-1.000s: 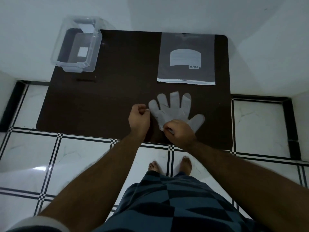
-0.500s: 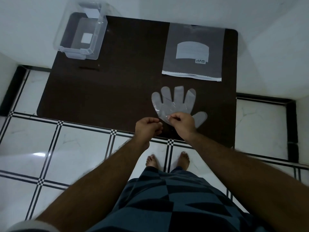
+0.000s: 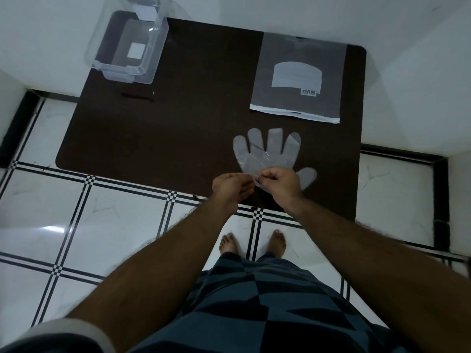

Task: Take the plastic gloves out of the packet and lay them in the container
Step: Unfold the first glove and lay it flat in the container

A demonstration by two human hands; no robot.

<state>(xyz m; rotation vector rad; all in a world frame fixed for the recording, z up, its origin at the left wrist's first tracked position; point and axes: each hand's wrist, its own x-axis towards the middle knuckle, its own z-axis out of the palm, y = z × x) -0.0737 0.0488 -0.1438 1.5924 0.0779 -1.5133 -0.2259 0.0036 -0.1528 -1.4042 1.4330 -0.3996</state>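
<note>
Head view: on the dark table (image 3: 178, 118), the plastic glove (image 3: 267, 151) lies spread at about 5 o'clock, fingers pointing away. The right hand (image 3: 279, 184) pinches its cuff edge; the left hand (image 3: 232, 186), curled just beside, seems to grip the same edge, though its fingertips are partly hidden. The packet (image 3: 298, 77) lies flat at 1 o'clock, near the glove's fingertips. The clear container (image 3: 127, 39) sits at 11 o'clock, well apart, with only bare tabletop between.
</note>
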